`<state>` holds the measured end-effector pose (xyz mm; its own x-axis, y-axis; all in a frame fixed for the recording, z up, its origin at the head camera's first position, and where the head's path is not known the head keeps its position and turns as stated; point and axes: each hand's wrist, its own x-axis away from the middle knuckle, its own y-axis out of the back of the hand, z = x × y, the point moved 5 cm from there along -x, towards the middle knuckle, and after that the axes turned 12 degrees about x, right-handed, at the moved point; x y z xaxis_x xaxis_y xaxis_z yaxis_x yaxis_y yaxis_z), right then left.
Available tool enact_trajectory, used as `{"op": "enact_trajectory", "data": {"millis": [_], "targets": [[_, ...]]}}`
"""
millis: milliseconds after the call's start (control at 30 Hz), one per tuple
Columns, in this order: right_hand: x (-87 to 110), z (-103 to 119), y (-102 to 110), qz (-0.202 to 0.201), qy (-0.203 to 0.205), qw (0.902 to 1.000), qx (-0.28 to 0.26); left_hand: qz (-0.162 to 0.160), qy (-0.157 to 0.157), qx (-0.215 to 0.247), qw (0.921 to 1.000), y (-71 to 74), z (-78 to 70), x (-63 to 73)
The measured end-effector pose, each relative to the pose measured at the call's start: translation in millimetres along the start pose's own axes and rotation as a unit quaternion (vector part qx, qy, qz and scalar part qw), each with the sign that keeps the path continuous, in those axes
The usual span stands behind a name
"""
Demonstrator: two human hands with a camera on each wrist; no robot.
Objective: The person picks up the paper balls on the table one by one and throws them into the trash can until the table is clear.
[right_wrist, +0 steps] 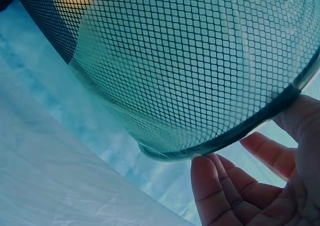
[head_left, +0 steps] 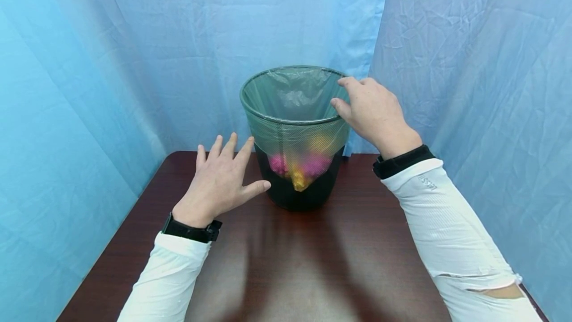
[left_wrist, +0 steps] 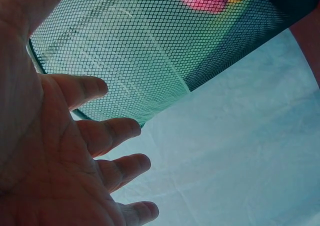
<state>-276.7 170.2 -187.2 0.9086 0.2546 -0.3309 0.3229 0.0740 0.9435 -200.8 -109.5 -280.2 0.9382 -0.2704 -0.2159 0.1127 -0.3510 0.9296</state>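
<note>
A dark mesh wastebasket (head_left: 290, 198) stands upright near the back of the table. A clear plastic bag (head_left: 297, 88) lines it, folded over the rim and hanging outside down to a point. Pink and yellow things (head_left: 278, 164) show blurred through the mesh low inside. My right hand (head_left: 375, 113) is at the right side of the rim (right_wrist: 250, 123), fingertips and thumb right at its edge, fingers loosely bent. To the left of the basket, my left hand (head_left: 219, 180) is raised with fingers spread and nothing in it; its palm (left_wrist: 55, 156) faces the mesh.
The brown wooden table (head_left: 286, 282) extends toward me, with arm shadows across it. Light blue cloth (head_left: 178, 39) hangs behind and on both sides, close to the table edges. Black bands and white sleeves cover both forearms.
</note>
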Motion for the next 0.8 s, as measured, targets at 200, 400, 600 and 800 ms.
{"op": "enact_trajectory", "data": {"millis": [200,400,600,800], "targets": [[2.4,-1,0,-0.001,-0.004,1.0,-0.008,0.001,-0.001,-0.001,1.0,0.0,-1.1,0.2],[5.4,-3,0,-0.001,-0.008,0.9998,-0.017,0.0,-0.002,0.001,1.0,0.1,-1.2,1.2],[9.2,-7,-2,-0.007,-0.01,0.9996,-0.027,-0.003,-0.003,0.004,1.0,-0.2,-0.7,2.6],[13.3,-11,-9,0.0,-0.012,0.9989,-0.044,-0.002,0.0,0.008,1.0,-1.8,1.0,4.6]]}}
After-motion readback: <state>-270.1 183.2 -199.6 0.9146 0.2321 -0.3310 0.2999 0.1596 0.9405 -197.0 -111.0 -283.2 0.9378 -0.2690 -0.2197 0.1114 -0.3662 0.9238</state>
